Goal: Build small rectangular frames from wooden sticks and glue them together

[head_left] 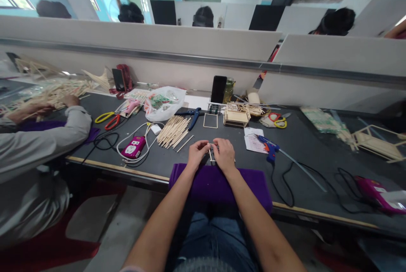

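My left hand (197, 153) and my right hand (224, 154) meet at the table's front edge, above a folded purple cloth (218, 183). Between them is a small frame of thin wooden sticks (210, 156), pinched by the fingers of both hands; the right hand hides part of it. Just beyond lies a square stick frame (210, 121). To the left is a pile of wooden sticks (173, 131), with blue-handled pliers (194, 117) behind it. A small wooden stick model (236, 117) stands further back. Right of my hands, a blue glue gun (270, 148) rests by a white paper (254, 140).
A magenta power strip (133, 148) with a white cable lies left. Scissors (111, 119), a plastic bag (165, 103) and a phone (218, 89) stand further back. A co-worker's sleeve (47, 136) reaches in at left. Another stick model (380, 143) sits at right.
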A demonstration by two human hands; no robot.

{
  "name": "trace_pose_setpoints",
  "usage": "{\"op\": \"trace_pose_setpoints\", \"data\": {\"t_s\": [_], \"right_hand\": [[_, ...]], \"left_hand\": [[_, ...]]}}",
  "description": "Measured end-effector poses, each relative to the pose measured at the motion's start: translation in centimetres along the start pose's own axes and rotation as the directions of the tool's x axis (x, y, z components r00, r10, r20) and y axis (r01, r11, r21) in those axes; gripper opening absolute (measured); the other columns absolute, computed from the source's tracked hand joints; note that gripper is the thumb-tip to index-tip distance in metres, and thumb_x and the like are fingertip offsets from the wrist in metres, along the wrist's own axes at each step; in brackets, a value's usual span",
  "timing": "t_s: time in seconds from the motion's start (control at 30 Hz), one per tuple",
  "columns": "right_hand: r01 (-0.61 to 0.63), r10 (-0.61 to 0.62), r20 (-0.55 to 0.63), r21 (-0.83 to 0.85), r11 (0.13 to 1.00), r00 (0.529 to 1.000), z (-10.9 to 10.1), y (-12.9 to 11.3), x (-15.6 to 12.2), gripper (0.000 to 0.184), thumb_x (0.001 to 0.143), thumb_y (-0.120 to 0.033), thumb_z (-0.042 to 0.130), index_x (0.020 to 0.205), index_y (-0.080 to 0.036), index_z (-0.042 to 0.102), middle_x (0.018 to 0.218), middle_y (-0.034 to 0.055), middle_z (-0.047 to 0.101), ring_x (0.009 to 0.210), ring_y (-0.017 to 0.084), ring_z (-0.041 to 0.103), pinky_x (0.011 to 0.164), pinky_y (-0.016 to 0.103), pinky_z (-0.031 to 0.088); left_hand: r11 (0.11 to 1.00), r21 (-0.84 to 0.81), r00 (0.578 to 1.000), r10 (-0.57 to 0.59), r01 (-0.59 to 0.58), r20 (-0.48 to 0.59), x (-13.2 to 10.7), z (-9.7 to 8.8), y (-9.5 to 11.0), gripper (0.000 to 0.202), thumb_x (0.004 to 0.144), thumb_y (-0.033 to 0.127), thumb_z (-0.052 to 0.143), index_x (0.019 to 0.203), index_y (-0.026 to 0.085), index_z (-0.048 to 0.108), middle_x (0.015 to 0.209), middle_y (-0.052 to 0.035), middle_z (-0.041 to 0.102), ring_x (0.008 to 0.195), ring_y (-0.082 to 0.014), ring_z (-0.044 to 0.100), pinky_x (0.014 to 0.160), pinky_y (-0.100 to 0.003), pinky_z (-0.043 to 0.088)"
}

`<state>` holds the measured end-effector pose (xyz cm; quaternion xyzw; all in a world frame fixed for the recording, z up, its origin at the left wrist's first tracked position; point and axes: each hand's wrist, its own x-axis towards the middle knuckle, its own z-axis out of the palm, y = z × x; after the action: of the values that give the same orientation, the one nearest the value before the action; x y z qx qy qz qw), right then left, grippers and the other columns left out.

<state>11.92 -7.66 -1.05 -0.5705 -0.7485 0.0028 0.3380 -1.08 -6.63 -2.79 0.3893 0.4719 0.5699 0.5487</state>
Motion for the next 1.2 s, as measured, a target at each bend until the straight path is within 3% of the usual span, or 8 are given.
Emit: {"op": "trace_pose_setpoints", "data": {"t_s": [0.13, 0.37, 0.5, 0.9, 1.2], "right_hand": [[-0.009, 0.009, 0.004, 0.041, 0.999, 1.0, -0.7, 0.7, 1.0, 0.021, 0.093, -0.023, 0.045, 0.098, -0.021, 0.065, 0.094, 0.0071, 0.066, 0.09, 0.022, 0.051, 0.077, 0.032, 0.034], [0.018, -0.062, 0.29, 0.151, 0.988, 0.955, -2.2, 2.1, 4.7, 0.016, 0.089, -0.029, 0.057, 0.089, -0.027, 0.072, 0.091, 0.0017, 0.069, 0.087, 0.019, 0.053, 0.073, 0.03, 0.034], [0.057, -0.095, 0.379, 0.109, 0.992, 0.921, -2.5, 1.9, 5.6, 0.016, 0.088, -0.028, 0.058, 0.087, -0.027, 0.074, 0.091, 0.0023, 0.07, 0.086, 0.019, 0.054, 0.071, 0.03, 0.032], [0.355, -0.312, 0.299, -0.099, 0.93, 0.902, -2.3, 0.9, 4.9, 0.017, 0.088, -0.024, 0.055, 0.077, -0.02, 0.068, 0.084, 0.0061, 0.065, 0.086, 0.021, 0.048, 0.071, 0.034, 0.027], [0.207, -0.2, 0.235, -0.005, 0.978, 0.951, -1.4, 1.4, 4.1, 0.014, 0.087, -0.022, 0.054, 0.075, -0.02, 0.062, 0.084, 0.0038, 0.066, 0.085, 0.019, 0.05, 0.07, 0.031, 0.029]], "left_hand": [[1.0, -0.015, 1.0, 0.01, -0.01, -0.025, 0.1, 0.1, 0.0, 0.041, 0.051, 0.032, 0.082, 0.086, 0.014, 0.069, 0.074, -0.0038, 0.07, 0.067, -0.0138, 0.064, 0.06, -0.024, 0.049], [0.997, -0.072, 1.0, -0.016, 0.016, -0.003, -0.1, 0.2, 0.5, 0.046, 0.053, 0.029, 0.081, 0.093, 0.013, 0.065, 0.079, -0.0058, 0.071, 0.069, -0.014, 0.065, 0.062, -0.024, 0.049], [0.994, -0.101, 1.0, -0.028, 0.029, 0.01, -0.1, 0.3, 0.6, 0.048, 0.053, 0.03, 0.082, 0.094, 0.014, 0.065, 0.08, -0.0056, 0.072, 0.07, -0.0148, 0.066, 0.063, -0.024, 0.049], [0.996, -0.082, 0.999, -0.039, 0.04, 0.017, -0.1, 0.3, 0.5, 0.049, 0.051, 0.033, 0.083, 0.092, 0.015, 0.066, 0.078, -0.0042, 0.07, 0.07, -0.0146, 0.064, 0.064, -0.025, 0.049], [0.998, -0.066, 1.0, -0.01, 0.011, 0.013, -0.3, 0.5, 0.7, 0.044, 0.052, 0.036, 0.083, 0.088, 0.014, 0.068, 0.072, -0.0029, 0.069, 0.064, -0.0125, 0.062, 0.059, -0.023, 0.048]]}}
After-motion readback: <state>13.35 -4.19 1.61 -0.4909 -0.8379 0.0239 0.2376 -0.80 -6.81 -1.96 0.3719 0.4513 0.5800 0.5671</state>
